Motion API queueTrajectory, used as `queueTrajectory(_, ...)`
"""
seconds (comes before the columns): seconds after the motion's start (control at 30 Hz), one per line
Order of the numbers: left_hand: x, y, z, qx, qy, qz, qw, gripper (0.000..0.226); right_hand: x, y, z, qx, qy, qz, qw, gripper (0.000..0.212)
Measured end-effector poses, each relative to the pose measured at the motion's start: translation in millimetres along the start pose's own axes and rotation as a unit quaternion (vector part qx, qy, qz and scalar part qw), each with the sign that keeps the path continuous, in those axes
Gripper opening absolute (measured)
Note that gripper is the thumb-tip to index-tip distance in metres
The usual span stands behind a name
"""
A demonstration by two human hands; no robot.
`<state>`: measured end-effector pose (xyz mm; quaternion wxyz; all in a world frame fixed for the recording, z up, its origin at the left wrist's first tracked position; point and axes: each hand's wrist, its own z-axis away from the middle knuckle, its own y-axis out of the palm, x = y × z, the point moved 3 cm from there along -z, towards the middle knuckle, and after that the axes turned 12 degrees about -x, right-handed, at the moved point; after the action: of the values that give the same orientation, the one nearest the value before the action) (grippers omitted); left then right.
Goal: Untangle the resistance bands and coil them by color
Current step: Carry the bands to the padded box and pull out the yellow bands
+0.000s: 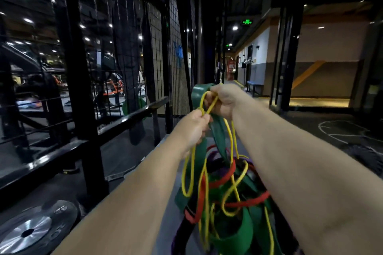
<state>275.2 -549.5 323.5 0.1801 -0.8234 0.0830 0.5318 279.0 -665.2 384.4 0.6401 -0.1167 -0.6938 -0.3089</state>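
Right now your left hand (195, 125) pinches a loop of the thin yellow band (211, 106), fingers curled on it. Your right hand (224, 99), just at its 1 o'clock, is clenched round the wide green band (197, 93) and, it seems, the same yellow loop. The tangle (232, 234) of green, yellow, red and purple bands trails down from both hands toward 6 o'clock. A weight plate (31, 230) lies at 8 o'clock.

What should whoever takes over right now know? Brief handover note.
Left hand: fingers pinch a loop of the yellow band.
Right hand: grips the green band and the same yellow loop, held up.
Tangle: hangs below both hands, with the red band and purple ones interlaced.
Done: nothing separated or coiled in view.
Left: free each band, then coil by color.
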Motion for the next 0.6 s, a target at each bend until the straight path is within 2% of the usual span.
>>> queueTrajectory(0.07,9.9,-3.3,0.0,0.007,-0.02,-0.024,0.999,0.027,-20.1,-8.8,-4.2,0.022,0.041,0.051,0.998,0.03)
queueTrajectory(0.17,42.7,-3.6,14.4,0.041,-0.09,-0.078,0.992,0.022,-63.0,-31.9,-7.1,0.065,0.134,0.177,0.973,0.034)
queueTrajectory(0.27,68.7,-0.3,37.0,0.088,-0.154,-0.067,0.982,0.025,-87.0,-49.0,-3.7,0.084,0.163,0.246,0.952,0.034)
queueTrajectory(0.37,86.2,-1.1,54.7,0.12,-0.192,-0.083,0.97,0.04,-91.0,-61.8,-1.3,0.072,0.141,0.307,0.938,0.03)
queueTrajectory(0.5,110.5,-12.6,60.4,0.078,-0.236,-0.141,0.958,0.047,-81.0,-83.5,6.0,0.017,0.057,0.445,0.894,0.028)
queueTrajectory(0.6,116.4,-14.5,58.4,0.027,-0.144,-0.249,0.957,0.047,-72.9,-88.7,18.4,0.005,-0.022,0.453,0.891,0.03)
